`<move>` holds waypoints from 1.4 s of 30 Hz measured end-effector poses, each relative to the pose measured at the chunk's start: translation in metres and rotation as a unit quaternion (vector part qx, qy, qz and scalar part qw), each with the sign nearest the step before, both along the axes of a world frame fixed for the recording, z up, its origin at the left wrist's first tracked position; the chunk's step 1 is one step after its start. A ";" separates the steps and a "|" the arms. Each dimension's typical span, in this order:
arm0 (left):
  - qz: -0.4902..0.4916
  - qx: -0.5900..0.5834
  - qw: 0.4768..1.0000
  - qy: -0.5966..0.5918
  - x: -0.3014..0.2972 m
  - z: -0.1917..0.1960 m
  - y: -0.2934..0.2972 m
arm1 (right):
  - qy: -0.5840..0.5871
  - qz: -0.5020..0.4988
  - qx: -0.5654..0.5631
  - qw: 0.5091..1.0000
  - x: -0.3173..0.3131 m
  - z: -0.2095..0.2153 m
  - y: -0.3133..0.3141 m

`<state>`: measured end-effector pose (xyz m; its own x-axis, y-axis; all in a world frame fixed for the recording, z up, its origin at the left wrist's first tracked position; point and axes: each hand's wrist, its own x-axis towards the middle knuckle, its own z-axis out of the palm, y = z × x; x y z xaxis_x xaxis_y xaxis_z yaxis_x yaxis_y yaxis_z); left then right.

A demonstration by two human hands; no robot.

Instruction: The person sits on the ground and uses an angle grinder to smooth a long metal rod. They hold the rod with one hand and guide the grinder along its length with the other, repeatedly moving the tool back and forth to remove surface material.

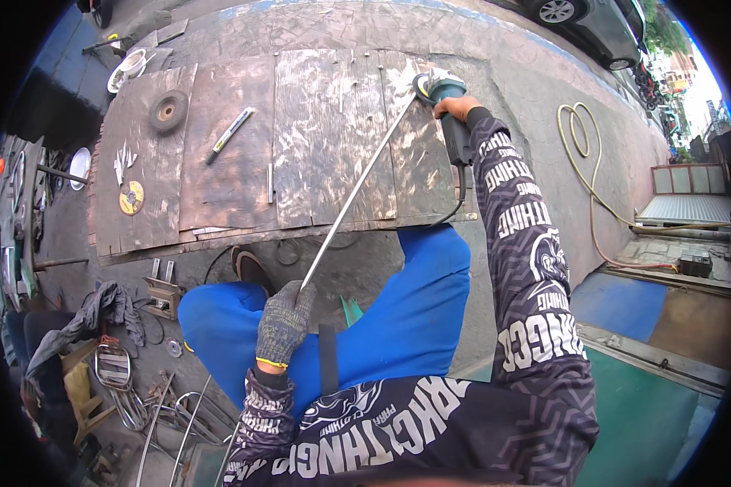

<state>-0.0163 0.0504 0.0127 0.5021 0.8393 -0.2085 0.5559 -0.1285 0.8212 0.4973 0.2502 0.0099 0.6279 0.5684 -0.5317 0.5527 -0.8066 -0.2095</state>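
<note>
My left hand [286,323], in a grey knit glove with a yellow cuff edge, is closed around a long thin metal rod [357,191] above my lap. The rod slants up and to the right over the wooden board table [317,146]. Its far end meets the disc [421,87] of a teal and black angle grinder [456,144]; whether they touch I cannot tell. Bare, my right hand [458,107] grips the grinder's body near its head at the table's far right. The grinder's cord drops from its rear end past the table edge.
On the table lie a small wheel [169,111], a marker-like pen [230,135], a yellow disc [131,197] and a short metal piece [270,183]. A hose [594,174] curls on the ground at right. Bent metal tubes and frames [122,377] crowd the lower left. Cars stand at upper right.
</note>
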 end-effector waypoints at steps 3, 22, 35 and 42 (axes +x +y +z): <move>0.080 -0.123 0.988 0.038 -0.002 0.009 -0.008 | 0.005 0.001 0.006 1.000 0.001 0.001 -0.001; 0.039 -0.008 0.998 0.040 -0.017 -0.027 -0.024 | -0.047 0.130 0.005 0.990 -0.123 0.019 -0.093; -0.049 0.099 0.993 0.049 -0.018 -0.089 -0.001 | 0.030 0.183 0.061 0.981 -0.257 0.036 -0.190; 0.013 -0.019 0.997 0.067 -0.014 -0.051 -0.010 | 0.039 0.231 0.051 0.971 -0.278 0.042 -0.220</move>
